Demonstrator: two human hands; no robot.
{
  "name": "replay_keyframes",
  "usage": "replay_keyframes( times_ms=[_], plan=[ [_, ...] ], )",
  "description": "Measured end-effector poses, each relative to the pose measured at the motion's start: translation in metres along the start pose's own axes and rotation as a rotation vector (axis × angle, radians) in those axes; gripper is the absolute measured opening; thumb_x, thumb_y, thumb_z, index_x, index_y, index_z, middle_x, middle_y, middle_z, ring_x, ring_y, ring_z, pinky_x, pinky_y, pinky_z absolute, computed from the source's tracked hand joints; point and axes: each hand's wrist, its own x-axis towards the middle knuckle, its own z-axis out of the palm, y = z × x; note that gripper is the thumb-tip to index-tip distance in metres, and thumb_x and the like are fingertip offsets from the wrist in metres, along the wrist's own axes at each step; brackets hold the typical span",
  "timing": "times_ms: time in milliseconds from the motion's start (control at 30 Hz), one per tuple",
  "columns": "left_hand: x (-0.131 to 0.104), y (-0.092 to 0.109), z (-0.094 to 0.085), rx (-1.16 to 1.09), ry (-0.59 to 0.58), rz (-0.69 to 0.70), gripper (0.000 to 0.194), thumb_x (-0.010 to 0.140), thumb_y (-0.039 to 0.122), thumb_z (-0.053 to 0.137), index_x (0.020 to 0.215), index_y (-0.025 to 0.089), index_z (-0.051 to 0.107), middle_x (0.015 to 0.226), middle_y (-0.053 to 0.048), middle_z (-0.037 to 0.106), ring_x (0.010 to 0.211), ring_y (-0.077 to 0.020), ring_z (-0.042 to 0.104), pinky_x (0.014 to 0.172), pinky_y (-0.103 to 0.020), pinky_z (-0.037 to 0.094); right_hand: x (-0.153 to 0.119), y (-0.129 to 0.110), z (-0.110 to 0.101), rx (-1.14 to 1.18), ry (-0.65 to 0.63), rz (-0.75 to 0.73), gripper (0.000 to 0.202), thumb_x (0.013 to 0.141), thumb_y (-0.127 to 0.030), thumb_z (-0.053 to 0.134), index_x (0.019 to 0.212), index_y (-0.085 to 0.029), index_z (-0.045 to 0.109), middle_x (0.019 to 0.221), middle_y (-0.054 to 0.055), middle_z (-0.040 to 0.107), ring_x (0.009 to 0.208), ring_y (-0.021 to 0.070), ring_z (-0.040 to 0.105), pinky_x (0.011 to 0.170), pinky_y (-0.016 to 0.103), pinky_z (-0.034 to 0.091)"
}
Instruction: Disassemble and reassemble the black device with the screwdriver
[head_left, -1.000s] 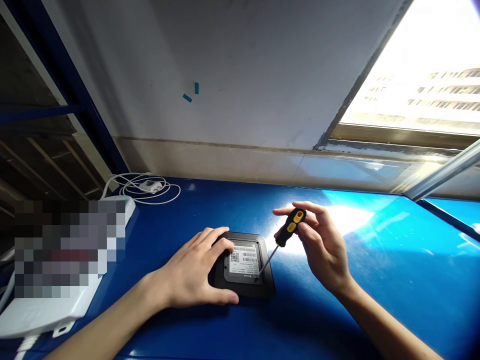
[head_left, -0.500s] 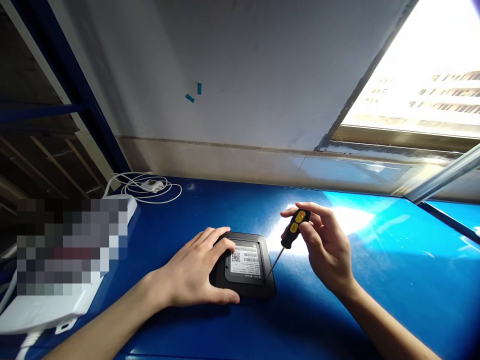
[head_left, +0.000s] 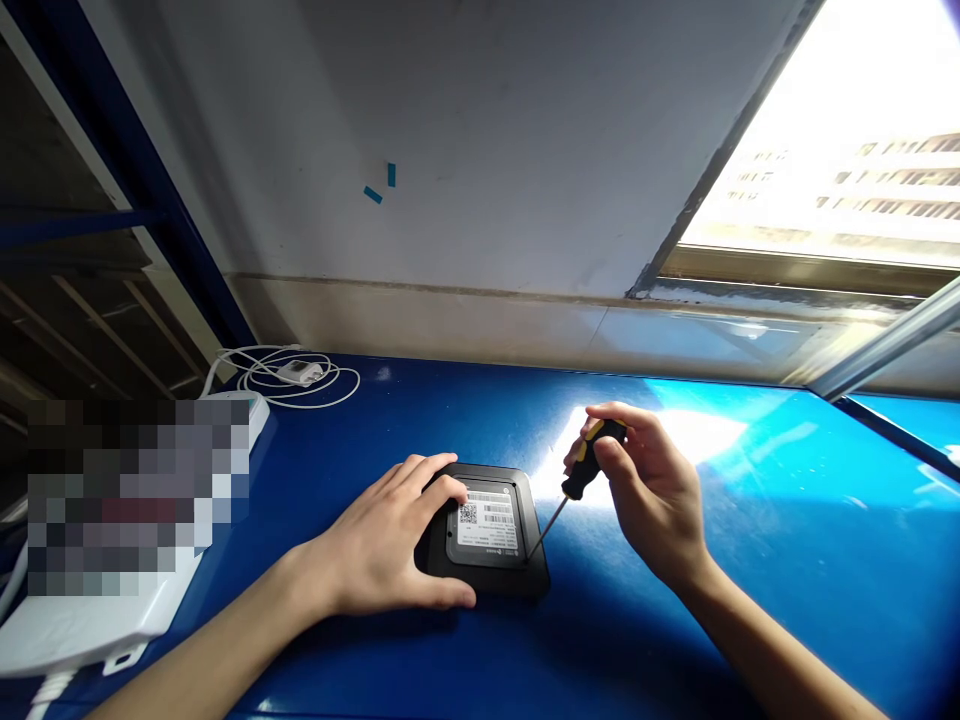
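Note:
A black, rounded square device (head_left: 487,580) lies on the blue table, and a white printed label (head_left: 487,522) with a QR code is on its upper face. My left hand (head_left: 382,540) grips the device from its left side, with fingers on its top and far edge and the thumb along the near side. In my right hand (head_left: 652,490) is a black and yellow screwdriver (head_left: 581,480), held by its handle between thumb and fingers. Its shaft slants down to the left, and the tip meets the device near its right corner.
At the left stands a white appliance (head_left: 97,625), partly pixelated. Behind it a white cable (head_left: 341,390) with a plug lies coiled on the blue table (head_left: 450,410). A pale wall runs along the back; a metal bar (head_left: 892,340) slants at the right.
The screwdriver's handle has turned in my right hand, so its yellow patches face another way. My left hand stays on the device. The whole view has shifted slightly.

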Motion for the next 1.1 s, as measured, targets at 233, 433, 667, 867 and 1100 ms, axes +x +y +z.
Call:
replay_keyframes(
  times_ms=[233, 433, 667, 867, 1100],
  plan=[
    [-0.0002, -0.0028, 0.0007, -0.002, 0.02, 0.007, 0.073, 0.073, 0.07, 0.083, 0.127, 0.03, 0.055, 0.164, -0.014, 0.038, 0.148, -0.0418, 0.038, 0.116, -0.064, 0.038, 0.0, -0.003, -0.0012, 0.051, -0.056, 0.08, 0.029, 0.106, -0.037, 0.05, 0.127, -0.028, 0.066, 0.116, 0.008, 0.075, 0.074, 0.0208, 0.077, 0.059, 0.038, 0.067],
    [-0.0001, -0.0037, 0.0022, -0.023, 0.041, 0.018, 0.072, 0.072, 0.068, 0.083, 0.127, 0.03, 0.056, 0.163, -0.013, 0.039, 0.147, -0.0421, 0.04, 0.117, -0.064, 0.038, -0.0004, -0.0035, 0.0017, 0.035, -0.019, 0.053, 0.024, 0.103, -0.033, 0.058, 0.124, -0.028, 0.067, 0.103, 0.005, 0.073, 0.07, 0.0187, 0.075, 0.055, 0.034, 0.066],
    [0.0006, -0.0028, 0.0016, -0.011, 0.024, 0.003, 0.073, 0.071, 0.069, 0.084, 0.127, 0.03, 0.056, 0.163, -0.013, 0.039, 0.147, -0.0424, 0.039, 0.116, -0.063, 0.039, -0.0028, 0.0004, 0.0003, 0.083, -0.035, 0.054, 0.021, 0.103, -0.037, 0.058, 0.121, -0.029, 0.066, 0.102, 0.003, 0.068, 0.074, 0.0186, 0.075, 0.059, 0.035, 0.066],
    [0.0004, -0.0032, 0.0013, -0.012, 0.031, 0.014, 0.072, 0.072, 0.068, 0.083, 0.127, 0.031, 0.055, 0.163, -0.013, 0.039, 0.147, -0.0417, 0.039, 0.116, -0.063, 0.039, -0.0012, -0.0022, -0.0007, 0.057, -0.053, 0.059, 0.033, 0.107, -0.034, 0.046, 0.133, -0.03, 0.065, 0.111, 0.006, 0.07, 0.077, 0.0189, 0.075, 0.06, 0.034, 0.066],
    [0.0004, -0.0052, 0.0033, -0.026, 0.047, 0.021, 0.072, 0.071, 0.067, 0.084, 0.126, 0.031, 0.056, 0.163, -0.013, 0.04, 0.146, -0.0418, 0.04, 0.117, -0.063, 0.038, -0.0028, -0.0016, 0.0025, 0.0, -0.053, 0.007, 0.032, 0.102, -0.035, 0.061, 0.133, -0.033, 0.064, 0.102, 0.003, 0.069, 0.068, 0.0165, 0.073, 0.053, 0.031, 0.065]
  ],
)
